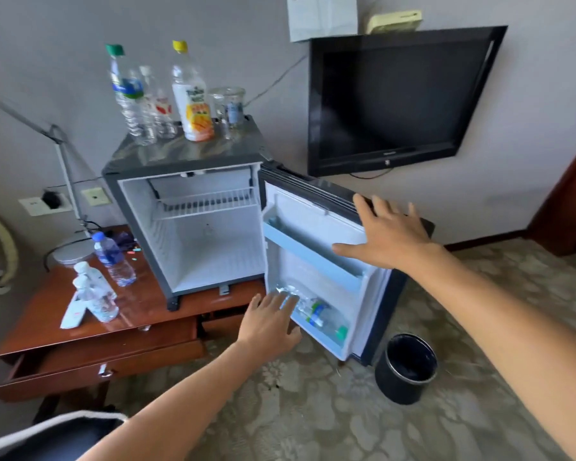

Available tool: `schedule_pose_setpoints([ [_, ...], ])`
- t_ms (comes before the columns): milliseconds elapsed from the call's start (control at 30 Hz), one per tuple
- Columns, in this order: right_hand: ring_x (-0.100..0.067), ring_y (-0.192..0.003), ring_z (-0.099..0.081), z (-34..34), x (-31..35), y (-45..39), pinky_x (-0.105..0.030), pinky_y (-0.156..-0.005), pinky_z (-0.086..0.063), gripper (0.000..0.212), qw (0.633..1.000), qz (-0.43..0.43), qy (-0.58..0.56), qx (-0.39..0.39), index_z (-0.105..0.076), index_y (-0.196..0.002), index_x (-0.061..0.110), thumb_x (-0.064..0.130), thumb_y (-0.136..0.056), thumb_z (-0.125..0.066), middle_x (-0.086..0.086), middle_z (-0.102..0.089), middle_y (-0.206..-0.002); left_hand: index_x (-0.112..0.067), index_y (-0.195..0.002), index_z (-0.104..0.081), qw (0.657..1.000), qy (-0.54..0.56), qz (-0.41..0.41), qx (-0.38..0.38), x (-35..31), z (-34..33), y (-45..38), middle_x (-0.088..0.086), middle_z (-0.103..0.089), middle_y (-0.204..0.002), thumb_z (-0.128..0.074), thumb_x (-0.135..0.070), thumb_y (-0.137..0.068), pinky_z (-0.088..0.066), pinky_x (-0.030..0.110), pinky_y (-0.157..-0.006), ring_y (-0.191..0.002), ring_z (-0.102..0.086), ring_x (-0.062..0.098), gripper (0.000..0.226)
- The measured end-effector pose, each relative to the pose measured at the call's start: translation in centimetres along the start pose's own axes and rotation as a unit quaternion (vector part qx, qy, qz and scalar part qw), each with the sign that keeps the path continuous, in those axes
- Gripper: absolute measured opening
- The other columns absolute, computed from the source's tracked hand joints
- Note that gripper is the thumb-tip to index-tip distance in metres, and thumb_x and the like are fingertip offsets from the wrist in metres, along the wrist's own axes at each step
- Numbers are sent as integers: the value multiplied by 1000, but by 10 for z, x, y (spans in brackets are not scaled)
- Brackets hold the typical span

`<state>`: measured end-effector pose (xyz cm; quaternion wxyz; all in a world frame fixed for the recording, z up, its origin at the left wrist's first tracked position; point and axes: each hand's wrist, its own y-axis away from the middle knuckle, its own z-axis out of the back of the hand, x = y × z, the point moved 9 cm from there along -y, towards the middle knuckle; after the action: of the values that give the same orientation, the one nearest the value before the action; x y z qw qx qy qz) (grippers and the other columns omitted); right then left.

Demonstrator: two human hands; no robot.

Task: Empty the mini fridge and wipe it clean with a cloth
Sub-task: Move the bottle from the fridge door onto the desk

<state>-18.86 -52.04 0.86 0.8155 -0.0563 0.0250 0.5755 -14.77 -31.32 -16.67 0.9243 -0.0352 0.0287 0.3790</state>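
The grey mini fridge (187, 224) stands on a wooden desk (64, 314) with its door (316, 241) swung open to the right. Its white inside holds only a wire shelf (207, 202). A clear bottle with a green cap (323, 319) lies in the door's lower rack. My left hand (270, 319) reaches with straight fingers to that bottle's near end. My right hand (384, 232) rests flat and open against the door's top edge. On the fridge top stand several bottles (127, 94), a juice bottle (192, 98) and a glass (228, 106).
Three water bottles (105, 281) and a white packet (74, 314) lie on the desk's left side, near a lamp base (72, 252). A desk drawer (90, 364) hangs open. A black bin (406, 367) stands on the carpet below the door. A TV (396, 98) hangs on the wall.
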Motion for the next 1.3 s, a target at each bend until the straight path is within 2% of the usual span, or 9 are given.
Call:
schedule_pose_setpoints([
  [233, -37, -150, -23, -3, 19, 6, -66, -119, -11, 124, 999, -36, 21, -6, 3, -160, 24, 102, -67, -21, -13, -9, -168, -29, -160, -18, 979, -122, -116, 116, -30, -107, -66, 11, -18, -166, -60, -32, -100, -16, 58, -124, -154, -15, 40, 74],
  [467, -38, -151, -20, -6, 17, 8, -67, -119, -9, 125, 998, -48, 33, 6, 10, -160, 25, 103, -66, -19, -11, -3, -169, -23, -152, -30, 967, -166, -178, 78, -45, -111, -86, 23, -36, -153, -71, -25, -94, -29, 63, -117, -138, -38, 48, 71],
  [600, -38, -150, -22, -4, 21, 10, -67, -117, -13, 126, 998, -51, 44, 7, 11, -160, 24, 104, -66, -19, -11, -4, -169, -23, -130, -46, 965, -133, -219, 48, -34, -86, -71, 18, -59, -129, -97, -34, -61, -50, 61, -102, -117, -59, 45, 87],
  [700, -39, -149, -23, -2, 29, 16, -66, -115, -18, 130, 998, -49, 44, 18, 13, -159, 21, 104, -64, -19, -12, -2, -169, -23, -127, -56, 969, -105, -222, -27, -12, -46, -45, 15, -62, -123, -95, -39, -64, -51, 61, -100, -115, -62, 44, 76],
  [800, -41, -150, -17, 1, 43, 27, -66, -115, -19, 133, 997, -42, 34, 49, 17, -158, 19, 106, -62, -17, -11, 8, -169, -24, -129, -61, 977, -92, -178, -76, 34, -13, -19, 13, -64, -124, -91, -39, -70, -52, 58, -100, -115, -62, 41, 67],
  [900, -43, -153, 4, 5, 73, 44, -65, -119, -9, 131, 995, -4, -10, 95, 22, -157, 20, 104, -63, -14, -10, 23, -166, -26, -131, -61, 987, -67, -103, -100, 97, 16, 7, 9, -63, -125, -87, -47, -74, -54, 54, -98, -116, -62, 36, 66],
  [1067, -32, -147, 35, 23, 144, 73, -53, -125, 6, 125, 964, 90, -130, 213, 22, -157, 27, 101, -66, -22, 0, 42, -158, -26, -134, -64, 981, -18, 93, -167, 196, 85, 54, 5, -64, -126, -86, -50, -77, -57, 46, -89, -110, -67, 32, 65],
  [1167, -21, -147, 34, 34, 180, 68, -48, -125, 6, 116, 937, 156, -192, 248, 18, -158, 34, 97, -73, -29, 10, 36, -159, -26, -141, -59, 964, -9, 171, -205, 228, 126, 80, 8, -65, -132, -80, -55, -83, -58, 48, -88, -114, -66, 33, 68],
  [1300, -20, -147, 36, 41, 234, 42, -48, -122, 16, 100, 928, 267, -187, 178, 9, -160, 36, 90, -83, -28, 6, 23, -167, -30, -140, -58, 924, 44, 257, -280, 254, 175, 121, 4, -66, -131, -85, -50, -78, -58, 45, -75, -106, -69, 34, 71],
])
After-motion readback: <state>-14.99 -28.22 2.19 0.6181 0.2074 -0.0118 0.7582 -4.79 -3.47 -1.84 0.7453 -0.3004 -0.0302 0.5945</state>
